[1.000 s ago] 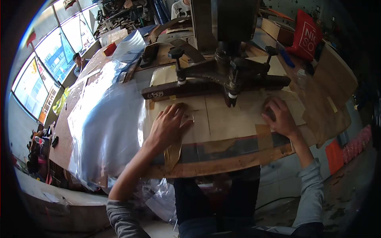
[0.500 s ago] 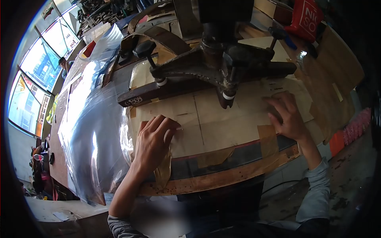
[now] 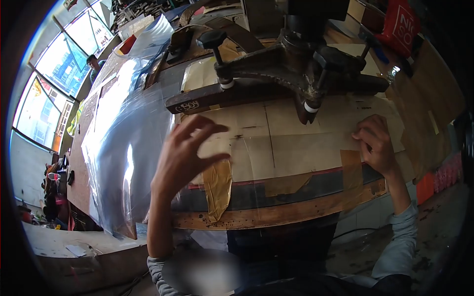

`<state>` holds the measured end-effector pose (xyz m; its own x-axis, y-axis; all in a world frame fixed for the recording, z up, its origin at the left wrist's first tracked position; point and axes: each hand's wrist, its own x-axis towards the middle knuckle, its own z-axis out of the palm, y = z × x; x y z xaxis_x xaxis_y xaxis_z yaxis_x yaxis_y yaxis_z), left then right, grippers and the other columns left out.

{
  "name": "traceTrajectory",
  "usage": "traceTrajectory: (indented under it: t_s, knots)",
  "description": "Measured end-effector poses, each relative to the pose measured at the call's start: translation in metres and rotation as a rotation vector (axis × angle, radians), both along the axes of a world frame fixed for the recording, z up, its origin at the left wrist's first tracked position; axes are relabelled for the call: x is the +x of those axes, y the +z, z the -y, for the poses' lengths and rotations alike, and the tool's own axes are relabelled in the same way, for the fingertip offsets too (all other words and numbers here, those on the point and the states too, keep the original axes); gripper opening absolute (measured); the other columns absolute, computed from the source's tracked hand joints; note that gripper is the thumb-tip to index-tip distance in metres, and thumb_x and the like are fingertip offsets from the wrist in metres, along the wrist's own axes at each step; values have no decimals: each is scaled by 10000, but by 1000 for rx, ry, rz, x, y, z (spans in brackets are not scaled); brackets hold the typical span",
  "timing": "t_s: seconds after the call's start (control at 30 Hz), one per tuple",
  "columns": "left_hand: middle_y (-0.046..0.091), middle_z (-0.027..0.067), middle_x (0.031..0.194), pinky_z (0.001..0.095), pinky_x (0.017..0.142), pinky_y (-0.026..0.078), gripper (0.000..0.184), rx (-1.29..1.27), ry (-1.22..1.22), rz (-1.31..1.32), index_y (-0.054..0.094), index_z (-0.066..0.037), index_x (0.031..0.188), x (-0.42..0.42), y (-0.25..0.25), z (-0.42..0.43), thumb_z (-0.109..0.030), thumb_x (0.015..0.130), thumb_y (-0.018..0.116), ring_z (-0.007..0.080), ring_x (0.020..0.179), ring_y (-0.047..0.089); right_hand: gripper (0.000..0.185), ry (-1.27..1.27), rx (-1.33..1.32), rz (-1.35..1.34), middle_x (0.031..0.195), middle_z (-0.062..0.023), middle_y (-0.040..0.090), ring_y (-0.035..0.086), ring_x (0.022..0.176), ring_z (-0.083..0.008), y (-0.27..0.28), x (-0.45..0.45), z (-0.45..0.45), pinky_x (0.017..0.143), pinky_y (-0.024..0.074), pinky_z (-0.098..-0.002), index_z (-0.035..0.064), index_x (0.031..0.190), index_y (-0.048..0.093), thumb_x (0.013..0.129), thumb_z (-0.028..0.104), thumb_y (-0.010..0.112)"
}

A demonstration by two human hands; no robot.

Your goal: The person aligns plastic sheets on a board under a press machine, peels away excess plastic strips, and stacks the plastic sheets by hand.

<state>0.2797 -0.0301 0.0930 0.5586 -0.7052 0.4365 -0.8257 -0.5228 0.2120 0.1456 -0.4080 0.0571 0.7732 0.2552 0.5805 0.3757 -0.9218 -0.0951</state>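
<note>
My left hand [image 3: 186, 150] is raised over the left end of a tan sheet [image 3: 291, 143], its thumb and fingers apart. At the sheet's right side my right hand [image 3: 376, 145] has its fingers curled in; whatever they may pinch is hidden. Dark marked lines cross the sheet, and faint clear edges run over it. Strips of brown tape [image 3: 217, 190] lie across its front edge, below my left hand and beside my right. Above the sheet stands a dark metal press head [image 3: 306, 81] with knobbed screws and a long bar [image 3: 237, 96] marked in white.
A big pile of clear plastic sheets [image 3: 118, 158] covers the left of the table. A wooden edge [image 3: 276, 212] runs along the front. At the back right sits a red bag [image 3: 400, 29], with brown paper [image 3: 434, 103] below it. Another person [image 3: 94, 64] is far back by the windows.
My left hand has lifted off the sheet's left side and its fingers have spread. The fingers of my right hand have curled in. The whole view has shifted a little.
</note>
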Motion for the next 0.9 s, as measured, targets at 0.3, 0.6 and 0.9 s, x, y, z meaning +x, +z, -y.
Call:
traceTrajectory:
  t_s: [0.3, 0.6, 0.9]
  knots:
    - [614, -20, 852, 320, 770, 447, 173, 119, -38, 157, 691, -133, 819, -2, -12, 2, -186, 693, 797, 131, 817, 603, 166, 4, 26, -14, 797, -68, 571, 562, 805, -257, 2, 0, -1, 775, 425, -373, 22, 721, 593, 629, -116, 603]
    - [631, 14, 1101, 368, 905, 449, 384, 191, 86, 172, 651, -138, 1133, -11, 6, -3, -192, 763, 742, 187, 951, 617, 251, -32, -29, -95, 904, -108, 608, 577, 862, -268, 13, -19, -11, 810, 442, -392, 14, 910, 676, 683, -64, 599]
    - [439, 228, 1384, 540, 1045, 343, 764, 409, -75, -24, 479, 13, 1301, -69, -7, 27, -562, 816, 613, 334, 1306, 427, 511, -288, -170, -327, 1313, -131, 538, 495, 1242, -276, 15, -72, -38, 1075, 320, -514, 3, 1269, 520, 894, 342, 600]
